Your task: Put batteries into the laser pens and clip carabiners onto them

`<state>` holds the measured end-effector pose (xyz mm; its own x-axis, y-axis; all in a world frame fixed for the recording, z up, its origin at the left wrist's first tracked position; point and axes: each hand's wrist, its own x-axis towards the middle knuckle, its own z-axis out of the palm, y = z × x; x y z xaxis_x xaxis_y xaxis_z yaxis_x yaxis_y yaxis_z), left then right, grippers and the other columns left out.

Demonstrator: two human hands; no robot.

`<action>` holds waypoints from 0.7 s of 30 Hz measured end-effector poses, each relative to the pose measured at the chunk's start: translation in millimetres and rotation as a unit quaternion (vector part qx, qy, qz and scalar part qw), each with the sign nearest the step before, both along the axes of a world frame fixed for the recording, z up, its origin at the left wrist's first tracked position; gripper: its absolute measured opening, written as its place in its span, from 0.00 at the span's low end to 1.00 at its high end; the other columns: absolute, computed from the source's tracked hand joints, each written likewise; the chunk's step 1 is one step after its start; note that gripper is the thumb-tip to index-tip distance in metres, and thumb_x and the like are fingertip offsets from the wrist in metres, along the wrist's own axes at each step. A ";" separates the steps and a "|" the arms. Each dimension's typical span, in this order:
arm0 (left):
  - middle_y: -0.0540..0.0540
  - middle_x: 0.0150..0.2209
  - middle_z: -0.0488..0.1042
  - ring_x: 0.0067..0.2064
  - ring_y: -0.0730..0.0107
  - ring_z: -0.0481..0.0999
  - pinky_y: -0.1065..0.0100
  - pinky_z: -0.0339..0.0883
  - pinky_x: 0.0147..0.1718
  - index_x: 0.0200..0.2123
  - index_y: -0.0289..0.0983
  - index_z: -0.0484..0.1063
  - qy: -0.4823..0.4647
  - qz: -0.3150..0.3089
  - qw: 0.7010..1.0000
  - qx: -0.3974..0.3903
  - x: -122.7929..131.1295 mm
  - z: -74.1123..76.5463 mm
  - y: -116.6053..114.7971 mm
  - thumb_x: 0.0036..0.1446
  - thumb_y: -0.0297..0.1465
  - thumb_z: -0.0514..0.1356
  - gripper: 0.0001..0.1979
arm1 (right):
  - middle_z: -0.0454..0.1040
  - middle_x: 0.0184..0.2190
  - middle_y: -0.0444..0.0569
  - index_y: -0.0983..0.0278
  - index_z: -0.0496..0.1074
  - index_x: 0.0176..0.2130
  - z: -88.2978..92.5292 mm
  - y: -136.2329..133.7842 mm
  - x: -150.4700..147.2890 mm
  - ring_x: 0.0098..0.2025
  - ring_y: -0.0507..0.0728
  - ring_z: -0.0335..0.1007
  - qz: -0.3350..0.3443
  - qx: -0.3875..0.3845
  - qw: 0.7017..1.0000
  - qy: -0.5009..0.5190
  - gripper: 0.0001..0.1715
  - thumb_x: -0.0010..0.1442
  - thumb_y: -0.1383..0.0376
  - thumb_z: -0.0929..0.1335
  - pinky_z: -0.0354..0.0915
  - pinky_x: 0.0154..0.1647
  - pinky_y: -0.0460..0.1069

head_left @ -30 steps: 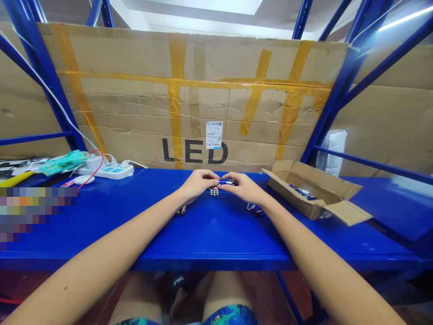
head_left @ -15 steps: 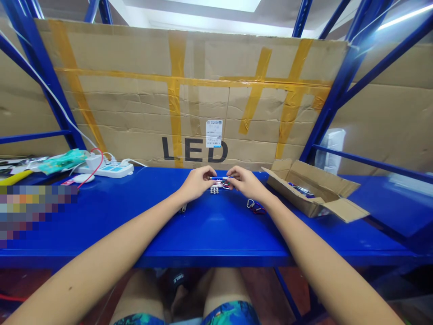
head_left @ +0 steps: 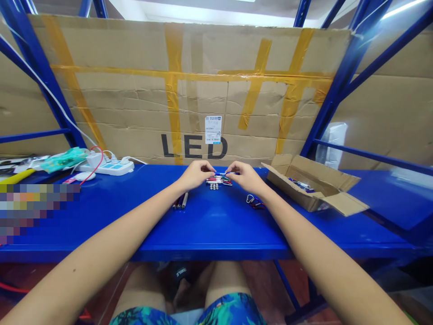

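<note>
Your left hand (head_left: 196, 175) and right hand (head_left: 246, 177) pinch a slim blue penlight (head_left: 227, 173) at the fingertips, just above a cluster of penlights (head_left: 216, 181) on the blue surface (head_left: 209, 225); button cells (head_left: 213, 186) lie just in front.

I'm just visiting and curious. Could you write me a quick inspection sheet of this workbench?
Surface: glossy blue steel bench.
Job's things: row of slim metal penlights; small silver cylinders in front; three more penlights to the left; carabiner keyrings to the right.
Clutter: open cardboard box at right; green plastic bag and yellow handle at far left.
Hands: left hand and right hand meet at the penlights; grip unclear.
Cables: white power strip with red and white cables.
Surroundings: taped cardboard sheet printed LED; blue steel rack.
</note>
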<state>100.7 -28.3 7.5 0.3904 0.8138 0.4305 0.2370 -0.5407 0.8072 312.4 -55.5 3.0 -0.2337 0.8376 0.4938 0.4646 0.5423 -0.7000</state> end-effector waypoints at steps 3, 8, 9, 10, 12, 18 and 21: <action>0.43 0.33 0.79 0.37 0.62 0.76 0.59 0.68 0.42 0.27 0.36 0.75 0.027 0.007 0.999 0.035 -1.0 -1.6 16.7 0.47 0.28 0.64 0.02 | 0.77 0.34 0.50 0.66 0.71 0.33 2.6 6.7 1.5 0.33 0.55 0.71 0.002 -0.037 0.999 -0.009 0.05 0.52 0.66 0.69 0.66 0.35 0.50; 0.43 0.33 0.79 0.38 0.61 0.77 0.60 0.68 0.41 0.27 0.36 0.76 0.087 0.041 0.993 0.068 6.1 -6.6 45.7 0.47 0.26 0.64 0.02 | 0.78 0.36 0.52 0.66 0.73 0.32 5.1 30.3 2.6 0.38 0.57 0.72 -0.057 -0.001 0.989 -0.140 0.03 0.54 0.71 0.68 0.65 0.40 0.50; 0.43 0.33 0.79 0.38 0.61 0.77 0.60 0.68 0.41 0.27 0.36 0.76 0.097 0.051 0.992 0.068 8.4 -7.9 50.9 0.47 0.26 0.64 0.01 | 0.79 0.36 0.52 0.66 0.74 0.31 4.5 35.5 1.9 0.39 0.57 0.72 -0.068 0.011 0.983 -0.171 0.04 0.55 0.72 0.68 0.64 0.41 0.50; 0.44 0.32 0.79 0.38 0.62 0.77 0.61 0.68 0.40 0.27 0.36 0.76 0.110 0.060 0.990 0.065 10.6 -9.5 56.0 0.47 0.25 0.64 0.02 | 0.79 0.36 0.53 0.66 0.74 0.31 3.4 40.5 0.9 0.40 0.57 0.72 -0.077 0.016 0.977 -0.200 0.05 0.55 0.72 0.67 0.63 0.42 0.50; 0.44 0.32 0.79 0.37 0.63 0.77 0.63 0.68 0.39 0.27 0.36 0.76 0.137 0.075 0.986 0.059 14.5 -13.2 66.0 0.46 0.24 0.63 0.03 | 0.79 0.36 0.52 0.65 0.75 0.32 -0.6 49.5 -1.8 0.40 0.57 0.72 -0.097 0.017 0.965 -0.242 0.07 0.57 0.73 0.67 0.63 0.42 0.49; 0.46 0.31 0.79 0.37 0.65 0.77 0.67 0.68 0.38 0.27 0.36 0.77 0.164 0.095 0.981 0.031 18.8 -23.6 91.4 0.45 0.24 0.64 0.04 | 0.79 0.37 0.53 0.65 0.76 0.33 -14.8 69.3 -8.9 0.41 0.58 0.73 -0.140 0.004 0.949 -0.282 0.06 0.58 0.70 0.68 0.63 0.41 0.47; 0.46 0.30 0.79 0.36 0.66 0.77 0.67 0.69 0.39 0.26 0.35 0.77 0.169 0.096 0.981 0.005 19.4 -25.4 97.7 0.44 0.23 0.64 0.04 | 0.79 0.37 0.54 0.65 0.76 0.34 -17.3 74.1 -9.8 0.41 0.58 0.73 -0.149 -0.010 0.946 -0.289 0.06 0.58 0.69 0.67 0.63 0.41 0.47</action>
